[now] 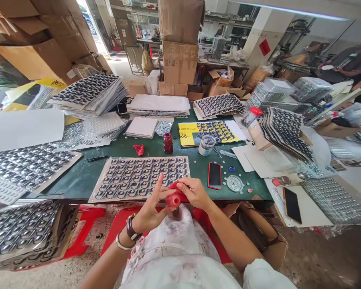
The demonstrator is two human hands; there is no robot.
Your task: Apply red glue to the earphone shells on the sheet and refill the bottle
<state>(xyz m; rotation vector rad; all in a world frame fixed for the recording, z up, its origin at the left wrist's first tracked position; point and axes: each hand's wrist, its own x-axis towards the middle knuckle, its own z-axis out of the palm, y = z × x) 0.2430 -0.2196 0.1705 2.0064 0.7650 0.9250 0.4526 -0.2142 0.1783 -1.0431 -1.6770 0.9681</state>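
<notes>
Close to my body, at the table's front edge, my left hand (153,206) grips a small red bottle (172,200) with its round opening facing up at me. Its index finger sticks out over the sheet. My right hand (195,193) pinches a crumpled red cloth (181,193) against the bottle's far side. Just beyond lies a card sheet of dark, shiny domed pieces in rows (141,178). Behind that sheet stand a jar of dark red liquid (167,143) and a scrap of red cloth (138,149).
A red-edged phone (214,176), a clear cup (206,145) and a round dish (234,183) lie to the right. Tweezers (96,159) rest at left. Stacked sheets (90,94) line the back. A person (349,64) is at far right.
</notes>
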